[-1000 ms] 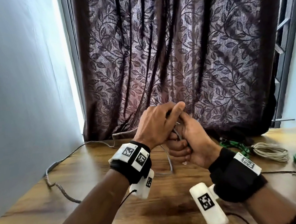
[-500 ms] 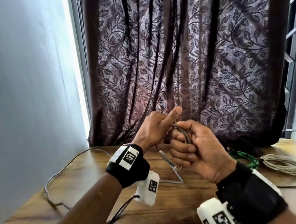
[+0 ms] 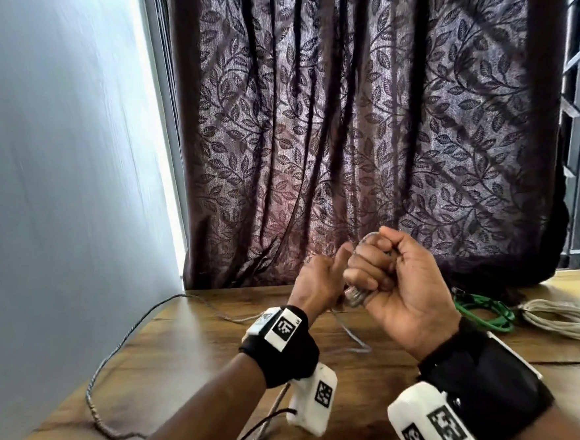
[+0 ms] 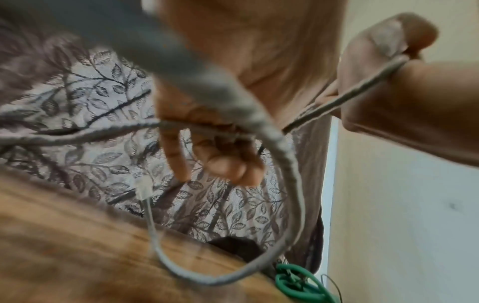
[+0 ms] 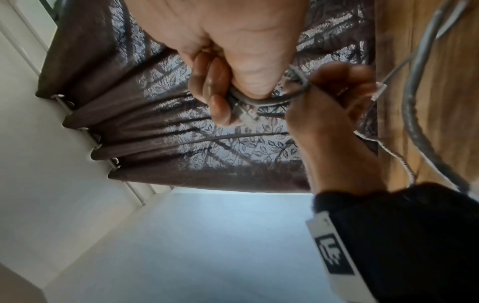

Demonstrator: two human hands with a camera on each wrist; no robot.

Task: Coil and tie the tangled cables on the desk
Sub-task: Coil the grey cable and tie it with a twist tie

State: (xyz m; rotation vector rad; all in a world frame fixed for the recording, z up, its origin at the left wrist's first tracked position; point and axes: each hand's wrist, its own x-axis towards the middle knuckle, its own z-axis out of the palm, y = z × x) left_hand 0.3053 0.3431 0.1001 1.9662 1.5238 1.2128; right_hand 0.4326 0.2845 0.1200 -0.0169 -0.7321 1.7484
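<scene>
Risk: coil slips before it gets tied.
Right hand (image 3: 394,278) is a closed fist round the few turns of thin grey braided network cable (image 3: 355,294), held above the brown wooden desk (image 3: 188,357); left hand (image 3: 320,279), fingers curled, pinches the same cable just beside it, thumb up. Most of the cable trails loose across the desk to the left edge, so a snag there, or a slack pinch, could likely yank turns out of the fist. Clear plug (image 4: 143,187) dangles free and may catch a loop.
</scene>
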